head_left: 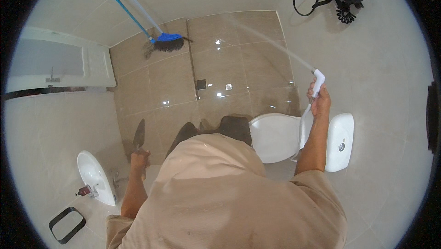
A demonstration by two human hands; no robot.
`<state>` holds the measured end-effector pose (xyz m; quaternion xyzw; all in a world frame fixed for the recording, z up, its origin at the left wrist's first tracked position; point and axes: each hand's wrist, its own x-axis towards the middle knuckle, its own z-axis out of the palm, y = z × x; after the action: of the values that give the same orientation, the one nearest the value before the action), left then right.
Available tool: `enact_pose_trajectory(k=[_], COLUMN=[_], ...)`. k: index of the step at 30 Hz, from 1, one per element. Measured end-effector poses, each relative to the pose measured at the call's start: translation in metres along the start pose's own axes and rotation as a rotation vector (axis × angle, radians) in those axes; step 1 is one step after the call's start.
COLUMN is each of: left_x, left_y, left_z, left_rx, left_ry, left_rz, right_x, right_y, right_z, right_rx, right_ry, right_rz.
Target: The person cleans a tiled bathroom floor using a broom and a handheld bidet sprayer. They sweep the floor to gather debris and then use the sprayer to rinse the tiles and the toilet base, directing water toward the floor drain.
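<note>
My right hand (321, 102) is closed round a white bidet sprayer (318, 83), above the right side of the toilet. A jet of water (280, 47) shoots from its nozzle up and to the left, toward the far wall. From the sprayer a white hose (303, 125) hangs past the toilet seat. Low on the left, my left hand (140, 158) grips a pointed trowel (139, 134) by its handle, blade pointing away from me. The tiled floor (170, 83) is brown and shines wet in places.
A white toilet (275, 136) with its tank (340, 143) stands to my right. Left are a washbasin (94, 175) and a white door (59, 61). A blue broom (169, 41) and another blue-handled tool (124, 8) lean at the far wall. A square drain (201, 84) lies mid-floor.
</note>
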<state>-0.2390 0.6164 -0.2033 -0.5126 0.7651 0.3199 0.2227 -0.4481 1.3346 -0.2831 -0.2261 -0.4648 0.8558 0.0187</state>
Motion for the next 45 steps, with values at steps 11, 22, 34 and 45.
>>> enact_pose_trajectory(k=[11,22,34,45], left_x=[0.0,0.001,0.023,0.027], left_y=[-0.013,-0.033,-0.064,-0.083], left_z=[0.0,-0.002,-0.006,-0.006], left_rx=[0.076,0.032,0.054,0.004], left_ry=[-0.019,-0.049,-0.055,-0.058], left_rz=[0.028,-0.019,-0.048,-0.06], right_x=[0.013,0.028,0.024,0.025], right_y=[0.009,0.032,0.068,0.081], right_z=[0.008,-0.006,0.023,0.019], right_rx=[-0.175,-0.205,-0.354,-0.624], right_ry=[0.009,-0.042,-0.007,0.123], right_rz=[0.129,0.192,0.339,0.402])
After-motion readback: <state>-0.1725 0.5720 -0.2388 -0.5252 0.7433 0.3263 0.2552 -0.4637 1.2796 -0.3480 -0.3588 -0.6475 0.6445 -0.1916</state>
